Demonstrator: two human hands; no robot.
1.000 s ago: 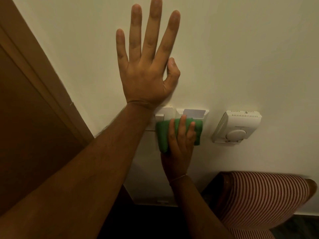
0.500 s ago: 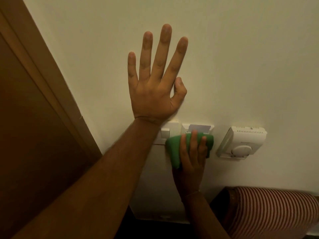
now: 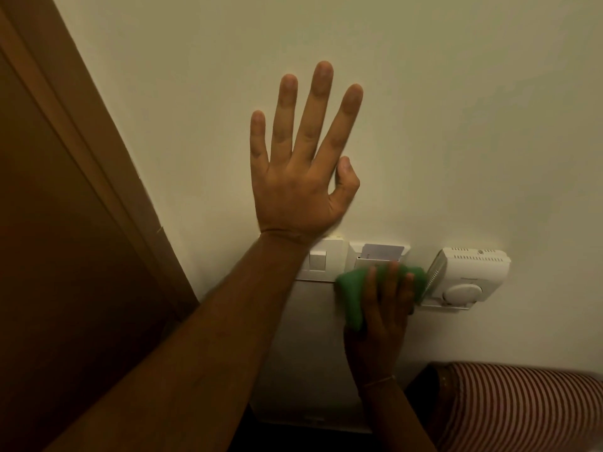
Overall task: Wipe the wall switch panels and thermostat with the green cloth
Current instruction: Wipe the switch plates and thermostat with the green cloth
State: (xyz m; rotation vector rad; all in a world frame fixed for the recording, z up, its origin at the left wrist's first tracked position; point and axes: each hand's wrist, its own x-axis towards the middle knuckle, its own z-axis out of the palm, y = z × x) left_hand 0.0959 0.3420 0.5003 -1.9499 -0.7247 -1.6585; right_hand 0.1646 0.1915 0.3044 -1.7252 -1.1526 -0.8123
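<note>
Pressing green cloth [image 3: 350, 293] with right hand [image 3: 385, 308] (fingers flat) between card panel [image 3: 378, 256], thermostat [image 3: 470, 275], left hand [image 3: 300, 177] splayed.

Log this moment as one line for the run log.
left hand: flat on wall | right hand: pressing green cloth on card-holder panel | thermostat: cloth at its edge | switch panel: uncovered

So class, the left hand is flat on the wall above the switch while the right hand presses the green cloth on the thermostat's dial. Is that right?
Not quite. The head view shows the right hand pressing the cloth on the card-slot panel, beside the thermostat, whose dial is uncovered. The left hand is flat on the wall above the switch, as stated.
</note>
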